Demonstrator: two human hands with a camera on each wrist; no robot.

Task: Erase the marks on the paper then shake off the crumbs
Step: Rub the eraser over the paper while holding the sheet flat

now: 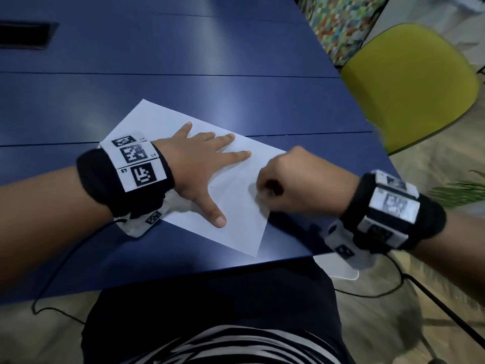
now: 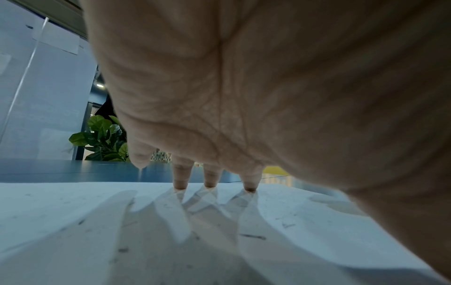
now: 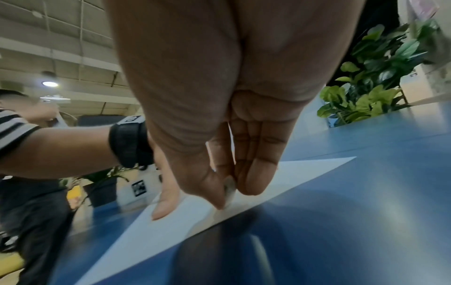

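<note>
1. A white sheet of paper (image 1: 183,164) lies flat and turned at an angle on the blue tabletop (image 1: 236,61), near the tabletop's near edge and toward its right corner.
2. The left hand (image 1: 199,158) rests palm down on the paper, fingers straight and spread, thumb stretched toward the near edge. In the left wrist view the fingertips (image 2: 180,183) touch the sheet close to its far edge.
3. The right hand (image 1: 296,185) is bunched together, knuckles up, over the right part of the paper beside the sheet's right edge.
4. In the right wrist view its thumb and fingers pinch a small pale eraser (image 3: 229,190), whose lower end meets the paper close to the sheet's edge.
5. Short dark flecks and strokes (image 2: 252,236) are scattered over the paper in the left wrist view; whether they are pencil marks or crumbs cannot be told.
6. Both wrists carry black bands with white panels of black square code patterns (image 1: 136,164). On the left band small characters beside the codes look like "L4" and "L5", the latter upside down; the rest is too small to read.
7. A yellow chair (image 1: 409,85) stands off the tabletop's right edge.
8. A dark rectangular slot (image 1: 25,35) sits in the tabletop near its far left corner.
9. A leafy green plant (image 3: 380,77) stands beyond the tabletop's far edge in the right wrist view.
</note>
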